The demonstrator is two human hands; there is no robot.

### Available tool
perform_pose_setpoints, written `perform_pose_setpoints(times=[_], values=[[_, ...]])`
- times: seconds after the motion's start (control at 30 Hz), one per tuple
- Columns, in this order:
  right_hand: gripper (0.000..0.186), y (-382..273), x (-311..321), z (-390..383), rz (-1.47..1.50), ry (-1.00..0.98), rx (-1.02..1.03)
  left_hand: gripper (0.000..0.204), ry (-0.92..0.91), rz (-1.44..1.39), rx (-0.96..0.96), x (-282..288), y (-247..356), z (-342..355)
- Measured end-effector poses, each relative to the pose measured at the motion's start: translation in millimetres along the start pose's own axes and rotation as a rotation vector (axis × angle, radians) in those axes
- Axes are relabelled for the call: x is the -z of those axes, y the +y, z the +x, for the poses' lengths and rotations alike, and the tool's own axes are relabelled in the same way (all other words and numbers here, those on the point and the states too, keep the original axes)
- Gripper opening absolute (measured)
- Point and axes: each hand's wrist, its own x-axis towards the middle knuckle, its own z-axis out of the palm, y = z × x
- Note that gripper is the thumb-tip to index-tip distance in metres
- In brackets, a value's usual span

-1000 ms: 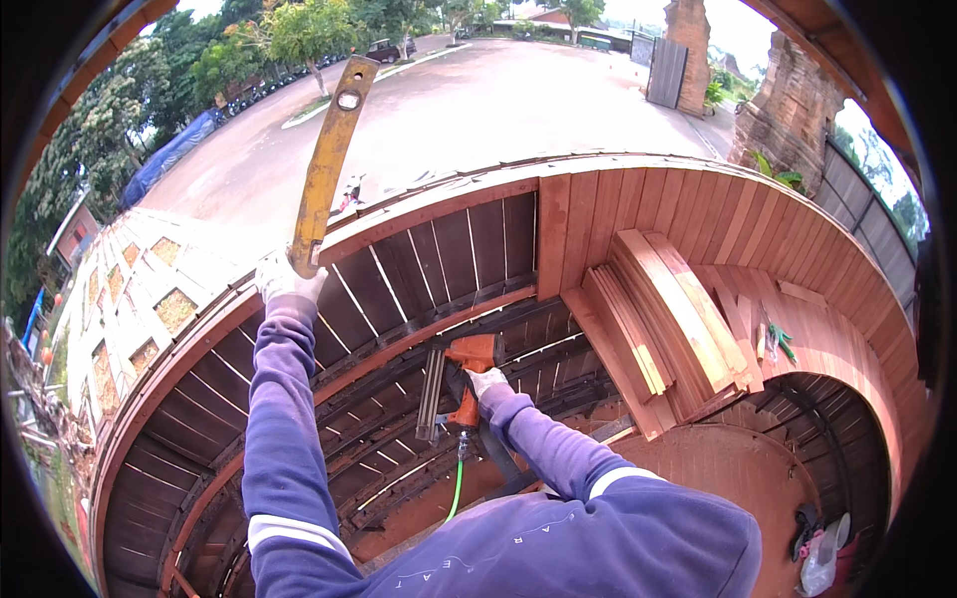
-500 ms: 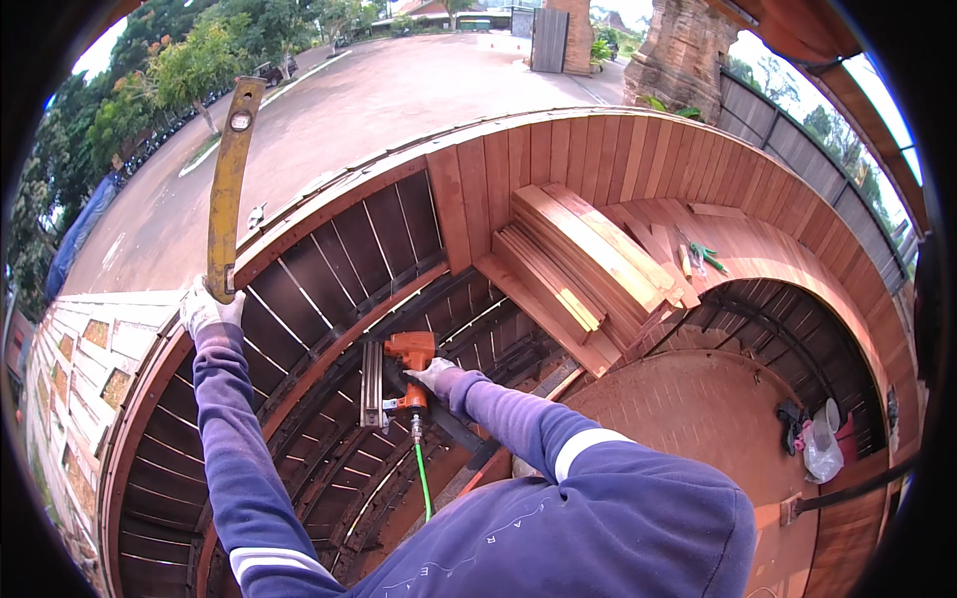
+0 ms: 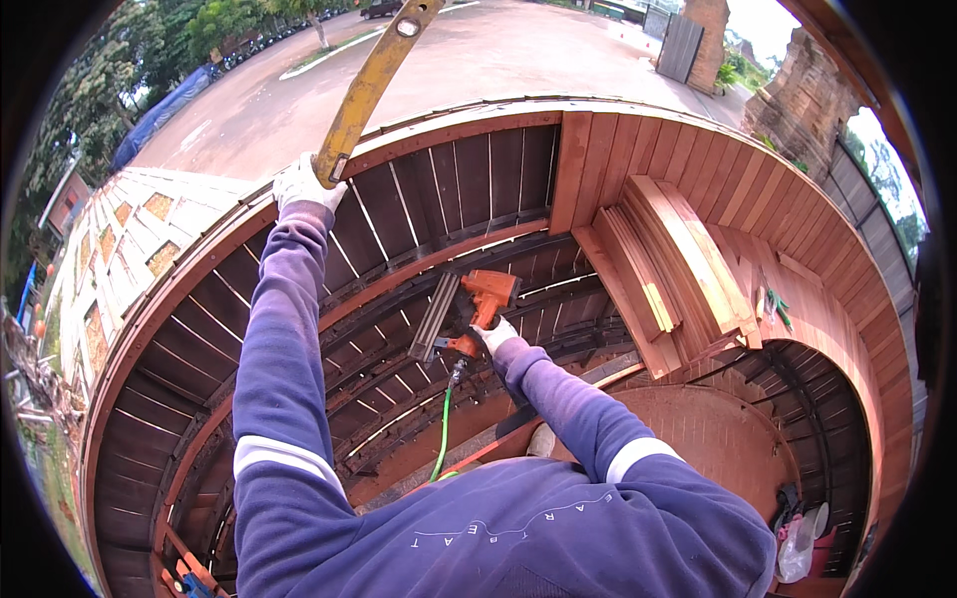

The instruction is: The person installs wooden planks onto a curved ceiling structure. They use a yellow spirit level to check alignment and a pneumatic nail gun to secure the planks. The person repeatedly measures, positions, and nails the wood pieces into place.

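My left hand (image 3: pixel 305 189), in a white glove, is closed around the lower end of a yellow spirit level (image 3: pixel 371 95). The level slants up and to the right over the curved wall's top rail (image 3: pixel 409 145). My gloved right hand (image 3: pixel 495 335) grips the handle of an orange nail gun (image 3: pixel 489 291). Its long grey magazine (image 3: pixel 435 317) points down on the left, and a green air hose (image 3: pixel 444 429) runs from its base toward my body. The gun hangs in front of the wall's dark inner boards (image 3: pixel 419 199), apart from them.
Several wooden planks (image 3: pixel 688 259) lie stacked on the ledge to the right. Green-handled pliers (image 3: pixel 779 311) rest beyond them. Reddish boards (image 3: pixel 698 169) line the wall at right. A plastic bag (image 3: pixel 797 550) sits low at right, and a paved yard (image 3: pixel 538 50) stretches outside.
My view has swung left, so the wall and plank stack sit farther right in the picture. The level leans more to the right. Both hands keep their hold.
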Motion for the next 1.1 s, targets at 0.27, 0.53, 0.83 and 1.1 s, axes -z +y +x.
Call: perform_pose_setpoints(times=[0.27,0.53,0.83,1.1], values=[[0.067,-17.3,10.5,-15.4,-0.012,-0.173,0.055,0.058,0.081,-0.481,-0.023,31.7,-22.3,-38.5],[0.065,-45.1,33.5,-57.6,0.075,-0.235,0.14,0.046,-0.114,-0.803,-0.07,43.0,6.5,-222.2],[0.065,-56.6,57.4,-90.7,-0.071,-0.228,0.157,0.049,-0.286,-0.753,0.145,2.3,3.8,-328.2],[0.059,-27.6,90.5,-134.7,0.38,-0.175,0.457,0.06,-0.429,-0.7,-0.007,-14.2,56.4,-355.1]])
